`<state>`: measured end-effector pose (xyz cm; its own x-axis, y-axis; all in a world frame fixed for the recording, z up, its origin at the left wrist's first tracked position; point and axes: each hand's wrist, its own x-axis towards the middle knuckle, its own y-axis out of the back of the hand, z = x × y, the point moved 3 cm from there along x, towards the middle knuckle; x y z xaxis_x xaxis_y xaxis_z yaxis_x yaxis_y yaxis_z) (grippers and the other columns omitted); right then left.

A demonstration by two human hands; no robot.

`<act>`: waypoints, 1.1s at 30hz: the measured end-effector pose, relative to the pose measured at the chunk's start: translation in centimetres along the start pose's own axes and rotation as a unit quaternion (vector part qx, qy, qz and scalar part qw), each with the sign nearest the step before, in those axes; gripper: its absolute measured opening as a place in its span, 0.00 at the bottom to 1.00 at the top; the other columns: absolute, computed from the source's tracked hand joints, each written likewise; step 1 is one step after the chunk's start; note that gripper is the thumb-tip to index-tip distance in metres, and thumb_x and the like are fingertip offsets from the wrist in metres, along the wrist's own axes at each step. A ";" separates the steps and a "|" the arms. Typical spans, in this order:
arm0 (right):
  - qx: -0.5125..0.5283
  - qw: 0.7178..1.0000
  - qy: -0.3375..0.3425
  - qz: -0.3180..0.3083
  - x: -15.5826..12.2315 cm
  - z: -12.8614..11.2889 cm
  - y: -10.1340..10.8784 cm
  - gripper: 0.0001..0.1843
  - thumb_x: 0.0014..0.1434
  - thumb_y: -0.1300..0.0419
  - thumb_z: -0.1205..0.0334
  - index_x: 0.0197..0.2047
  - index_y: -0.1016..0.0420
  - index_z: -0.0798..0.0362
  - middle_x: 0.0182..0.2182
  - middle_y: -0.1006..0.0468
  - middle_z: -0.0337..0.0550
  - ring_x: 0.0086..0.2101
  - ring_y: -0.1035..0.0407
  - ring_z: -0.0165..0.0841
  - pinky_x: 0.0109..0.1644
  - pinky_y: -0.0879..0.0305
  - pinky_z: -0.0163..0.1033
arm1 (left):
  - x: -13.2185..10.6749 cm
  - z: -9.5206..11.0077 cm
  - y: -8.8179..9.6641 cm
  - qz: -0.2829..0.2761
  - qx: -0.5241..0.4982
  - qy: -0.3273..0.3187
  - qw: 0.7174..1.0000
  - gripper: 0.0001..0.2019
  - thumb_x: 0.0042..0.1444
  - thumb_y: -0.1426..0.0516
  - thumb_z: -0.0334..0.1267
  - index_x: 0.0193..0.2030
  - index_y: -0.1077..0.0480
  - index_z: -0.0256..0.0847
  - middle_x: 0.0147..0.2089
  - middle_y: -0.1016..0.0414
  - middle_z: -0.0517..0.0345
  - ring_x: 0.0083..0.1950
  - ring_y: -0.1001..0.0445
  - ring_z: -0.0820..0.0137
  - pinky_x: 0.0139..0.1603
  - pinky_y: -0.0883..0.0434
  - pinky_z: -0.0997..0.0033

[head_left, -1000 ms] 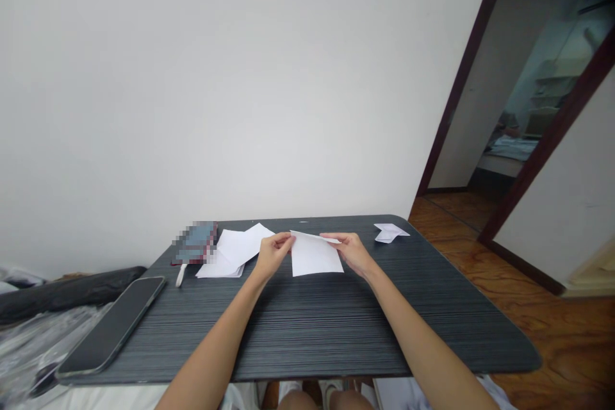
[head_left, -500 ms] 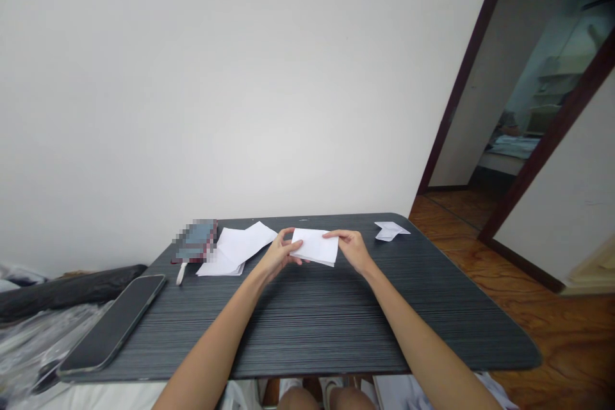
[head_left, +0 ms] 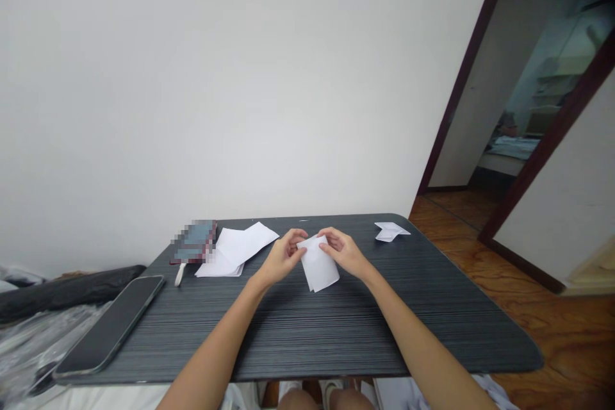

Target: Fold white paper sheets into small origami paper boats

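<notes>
A folded white sheet of paper (head_left: 320,269) hangs over the middle of the dark striped table (head_left: 336,327), its long side pointing toward me. My left hand (head_left: 281,257) pinches its top left corner with curled fingers. At the top right corner, my right hand (head_left: 342,252) grips the same sheet, fingers closed on it. The two hands sit close together, almost touching.
Loose white sheets (head_left: 240,248) lie left of my hands, beside a small blurred book (head_left: 195,241) and a white pen (head_left: 180,274). A black phone (head_left: 113,325) rests at the table's left front edge. A folded paper shape (head_left: 390,230) sits far right. An open doorway (head_left: 523,109) stands to the right.
The sheet was folded in half, then turned from lying wide to hanging lengthwise. Both hands came closer together at its top edge.
</notes>
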<state>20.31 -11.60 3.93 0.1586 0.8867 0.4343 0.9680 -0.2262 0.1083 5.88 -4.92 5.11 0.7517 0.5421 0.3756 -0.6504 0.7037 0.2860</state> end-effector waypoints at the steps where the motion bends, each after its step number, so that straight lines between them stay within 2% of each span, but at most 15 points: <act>1: -0.003 1.000 -0.003 0.003 0.0 0.1 -0.1 0.11 0.47 0.43 0.59 0.35 0.34 0.53 0.33 0.29 0.40 0.35 0.34 0.29 0.40 0.38 0.34 | 0.0 -0.1 -0.1 0.010 0.004 0.002 1.000 0.15 0.49 0.47 0.39 0.43 0.40 0.37 0.31 0.31 0.55 0.27 0.34 0.76 0.26 0.38 0.79; 5: 0.004 0.999 -0.016 0.030 0.1 0.4 0.0 0.09 0.46 0.42 0.59 0.29 0.35 0.54 0.26 0.30 0.38 0.30 0.34 0.28 0.35 0.38 0.33 | 0.3 -0.7 -0.1 0.061 -0.013 0.023 0.998 0.16 0.46 0.44 0.40 0.42 0.39 0.36 0.28 0.30 0.58 0.26 0.34 0.76 0.25 0.38 0.79; 9: 0.025 0.997 -0.018 0.070 0.2 0.1 0.3 0.09 0.43 0.40 0.60 0.25 0.36 0.55 0.29 0.28 0.41 0.31 0.33 0.29 0.35 0.38 0.35 | 0.6 -1.5 -0.1 0.130 -0.060 0.052 0.988 0.14 0.41 0.41 0.40 0.34 0.33 0.34 0.26 0.28 0.56 0.28 0.31 0.73 0.30 0.35 0.75; 13: 0.055 0.995 -0.016 0.079 0.2 -0.2 0.2 0.10 0.43 0.40 0.59 0.22 0.37 0.55 0.32 0.27 0.44 0.32 0.33 0.31 0.37 0.37 0.36 | 0.4 -1.6 -0.2 0.169 -0.044 0.053 0.983 0.12 0.41 0.41 0.41 0.29 0.29 0.33 0.30 0.26 0.53 0.31 0.29 0.69 0.33 0.34 0.72; 18: 0.053 0.994 -0.017 0.096 0.2 -0.6 0.1 0.10 0.42 0.39 0.59 0.22 0.37 0.56 0.29 0.27 0.44 0.30 0.33 0.30 0.35 0.38 0.36 | 0.2 -1.0 -0.4 0.176 -0.014 0.039 0.984 0.12 0.43 0.43 0.41 0.30 0.27 0.33 0.30 0.26 0.53 0.30 0.30 0.69 0.31 0.33 0.72; 23: 0.054 0.995 -0.007 0.089 0.2 -0.7 0.2 0.10 0.43 0.39 0.60 0.21 0.36 0.56 0.28 0.27 0.43 0.29 0.34 0.29 0.34 0.38 0.35 | 0.2 -0.4 -0.4 0.171 -0.001 0.032 0.985 0.12 0.43 0.43 0.42 0.27 0.28 0.33 0.25 0.27 0.55 0.27 0.31 0.71 0.28 0.35 0.74; 33: 0.090 0.994 -0.006 0.064 0.2 -1.0 0.1 0.10 0.43 0.39 0.62 0.20 0.38 0.56 0.29 0.27 0.43 0.30 0.34 0.28 0.35 0.38 0.35 | 0.3 -0.9 -0.3 0.168 -0.077 0.056 0.981 0.11 0.40 0.41 0.39 0.28 0.28 0.33 0.26 0.26 0.54 0.26 0.31 0.73 0.28 0.34 0.75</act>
<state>20.25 -11.85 4.90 0.2843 0.8606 0.4226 0.9586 -0.2629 -0.1095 6.43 -4.53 4.31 0.5111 0.7958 0.3248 -0.8453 0.5338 0.0222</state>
